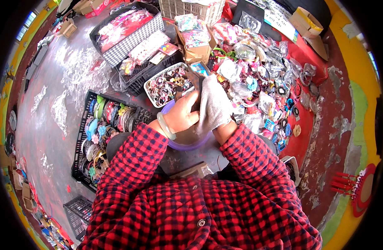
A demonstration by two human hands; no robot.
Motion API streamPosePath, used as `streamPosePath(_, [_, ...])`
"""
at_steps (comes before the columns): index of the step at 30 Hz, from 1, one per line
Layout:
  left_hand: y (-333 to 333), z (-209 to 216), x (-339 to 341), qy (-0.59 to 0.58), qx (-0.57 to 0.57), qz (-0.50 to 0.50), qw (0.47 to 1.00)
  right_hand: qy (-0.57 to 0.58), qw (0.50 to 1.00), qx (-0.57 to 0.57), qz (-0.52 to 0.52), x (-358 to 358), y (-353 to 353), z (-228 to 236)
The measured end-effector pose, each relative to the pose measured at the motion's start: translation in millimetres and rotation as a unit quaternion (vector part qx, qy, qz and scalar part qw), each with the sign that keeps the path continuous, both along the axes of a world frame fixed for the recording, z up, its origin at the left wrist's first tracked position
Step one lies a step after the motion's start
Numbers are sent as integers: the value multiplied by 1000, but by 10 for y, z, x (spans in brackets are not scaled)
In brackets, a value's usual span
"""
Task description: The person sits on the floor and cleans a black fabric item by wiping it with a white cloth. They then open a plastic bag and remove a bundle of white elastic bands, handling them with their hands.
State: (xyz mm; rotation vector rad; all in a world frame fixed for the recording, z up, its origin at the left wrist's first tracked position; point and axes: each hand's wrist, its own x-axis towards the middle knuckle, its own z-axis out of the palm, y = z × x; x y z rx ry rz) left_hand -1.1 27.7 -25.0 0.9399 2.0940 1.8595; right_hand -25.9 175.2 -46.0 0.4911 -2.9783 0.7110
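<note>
My left hand, with a pale bangle at its wrist, is closed around a dark brown band-like thing whose exact kind I cannot make out. A light grey cloth covers my right hand, whose fingers are hidden inside its folds. The cloth is pressed against the dark thing from the right. Both hands are over a purple-rimmed basin in front of my body. Just beyond them stands a white basket full of small hair ties and bands.
At left is a black crate of headbands. A heap of bagged hair accessories spreads over a red surface at right. Farther back are a houndstooth-patterned bin, a cardboard box of packets and a beige crate.
</note>
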Motion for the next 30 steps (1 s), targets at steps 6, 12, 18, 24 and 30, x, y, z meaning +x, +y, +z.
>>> streamPosePath(6, [-155,130,1,-236,197,-32,951,77,982,-150,81,48,163,372])
streamPosePath(12, [-125,199,18,-168,176,28,969,250,951,178,-37,244,-267,887])
streamPosePath(18, [-97,49,29,-79,83,49,992,67,998,3,-11,239,-282,657])
streamPosePath(24, [-40,-96,15,43,-23,75,996,101,993,22,51,215,-143,405])
streamPosePath(30, [-19,35,42,-26,70,50,996,155,983,-96,37,198,-37,241])
